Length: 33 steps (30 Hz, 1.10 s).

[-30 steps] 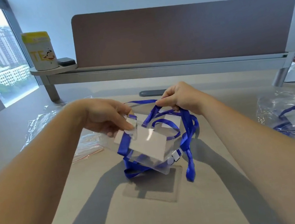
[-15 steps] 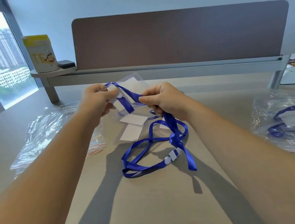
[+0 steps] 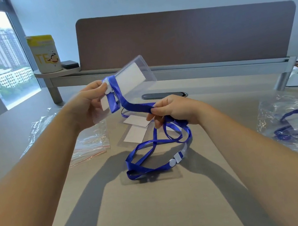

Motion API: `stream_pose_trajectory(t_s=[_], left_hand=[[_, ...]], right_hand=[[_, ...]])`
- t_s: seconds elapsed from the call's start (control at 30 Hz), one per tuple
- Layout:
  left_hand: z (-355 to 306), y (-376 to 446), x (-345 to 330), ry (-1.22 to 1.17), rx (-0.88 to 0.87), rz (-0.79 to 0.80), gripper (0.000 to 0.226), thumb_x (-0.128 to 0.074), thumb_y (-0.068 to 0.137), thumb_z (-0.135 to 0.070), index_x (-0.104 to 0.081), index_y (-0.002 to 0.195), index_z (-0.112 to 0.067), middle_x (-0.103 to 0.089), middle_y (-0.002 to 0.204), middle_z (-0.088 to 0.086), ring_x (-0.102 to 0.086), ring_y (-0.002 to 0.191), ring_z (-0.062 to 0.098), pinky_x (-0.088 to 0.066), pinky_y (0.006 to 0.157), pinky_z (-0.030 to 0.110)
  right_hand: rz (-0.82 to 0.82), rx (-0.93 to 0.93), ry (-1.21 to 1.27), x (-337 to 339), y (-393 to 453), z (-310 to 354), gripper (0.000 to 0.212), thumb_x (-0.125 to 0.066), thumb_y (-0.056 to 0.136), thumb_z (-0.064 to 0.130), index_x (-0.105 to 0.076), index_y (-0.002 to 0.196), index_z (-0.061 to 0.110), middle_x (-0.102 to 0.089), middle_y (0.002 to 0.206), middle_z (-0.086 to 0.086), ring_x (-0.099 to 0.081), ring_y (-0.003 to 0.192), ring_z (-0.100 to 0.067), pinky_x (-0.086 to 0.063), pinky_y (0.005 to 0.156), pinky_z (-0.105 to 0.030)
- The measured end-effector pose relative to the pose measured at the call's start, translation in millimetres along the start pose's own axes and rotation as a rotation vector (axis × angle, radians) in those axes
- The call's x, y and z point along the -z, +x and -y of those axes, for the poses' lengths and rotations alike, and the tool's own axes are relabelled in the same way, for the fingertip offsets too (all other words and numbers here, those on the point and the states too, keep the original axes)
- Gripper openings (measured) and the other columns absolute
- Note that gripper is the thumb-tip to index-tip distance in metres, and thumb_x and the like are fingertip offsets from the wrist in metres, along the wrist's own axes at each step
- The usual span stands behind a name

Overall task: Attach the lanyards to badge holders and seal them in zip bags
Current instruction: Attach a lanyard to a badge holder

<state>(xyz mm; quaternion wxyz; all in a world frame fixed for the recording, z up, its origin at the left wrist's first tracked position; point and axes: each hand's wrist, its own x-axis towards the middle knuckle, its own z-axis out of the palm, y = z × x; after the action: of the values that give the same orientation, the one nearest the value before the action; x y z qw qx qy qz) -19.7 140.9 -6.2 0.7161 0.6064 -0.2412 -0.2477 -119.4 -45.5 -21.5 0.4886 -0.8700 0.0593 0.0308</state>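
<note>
Gray desk (image 3: pixel 161 210) by the window, and mid-frame we've got the left hand (image 3: pixel 85 106) pinching the lanyard (image 3: pixel 137 106) clip at the clear badge holder (image 3: pixel 130 78), right hand (image 3: pixel 172 111) pinching the strap, so we're probably mid-attach and bagging it comes next.
</note>
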Motion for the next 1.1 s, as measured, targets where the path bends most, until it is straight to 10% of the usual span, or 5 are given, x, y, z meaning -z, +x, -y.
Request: stream_pose_trajectory(t_s=[0.23, 0.37, 0.53, 1.1], left_hand=[[-3, -1, 9, 0.432, 0.311, 0.33, 0.032, -0.077, 0.058, -0.021, -0.06, 0.084, -0.014, -0.07, 0.075, 0.001, -0.066, 0.061, 0.009, -0.052, 0.051, 0.019], [-3, -2, 12, 0.51, 0.362, 0.39, 0.059, -0.092, 0.026, -0.033, -0.064, 0.074, -0.014, -0.073, 0.074, 0.003, -0.068, 0.064, 0.012, -0.051, 0.052, 0.021], [-5, -5, -4, 0.768, 0.422, 0.318, 0.024, -0.065, 0.08, -0.007, -0.047, 0.063, -0.012, -0.063, 0.051, -0.003, -0.046, 0.047, 0.01, -0.034, 0.039, 0.015], [-10, -7, -7, 0.886, 0.284, 0.166, 0.025, -0.056, 0.085, -0.003, -0.045, 0.065, -0.012, -0.058, 0.058, 0.002, -0.04, 0.055, 0.012, -0.036, 0.045, 0.015]], right_hand=[[-0.139, 0.076, -0.293, -7, 7, 13, 0.017, -0.054, 0.089, 0.005, -0.066, 0.102, 0.006, -0.063, 0.1, -0.009, -0.053, 0.089, -0.017, -0.044, 0.064, -0.018], [-0.114, 0.056, -0.159, -6, 0, 12, 0.01, -0.056, 0.088, 0.01, -0.063, 0.081, 0.014, -0.06, 0.076, 0.002, -0.054, 0.069, -0.008, -0.045, 0.059, -0.014], [-0.102, 0.057, -0.273, -9, 0, 12, 0.01, -0.058, 0.086, 0.009, -0.066, 0.091, 0.006, -0.061, 0.081, -0.001, -0.056, 0.073, -0.009, -0.048, 0.068, -0.02], [0.139, -0.1, 0.16, -4, -2, 2, 0.015, -0.058, 0.085, 0.005, -0.054, 0.084, 0.019, -0.058, 0.085, -0.004, -0.056, 0.066, -0.013, -0.05, 0.049, -0.013]])
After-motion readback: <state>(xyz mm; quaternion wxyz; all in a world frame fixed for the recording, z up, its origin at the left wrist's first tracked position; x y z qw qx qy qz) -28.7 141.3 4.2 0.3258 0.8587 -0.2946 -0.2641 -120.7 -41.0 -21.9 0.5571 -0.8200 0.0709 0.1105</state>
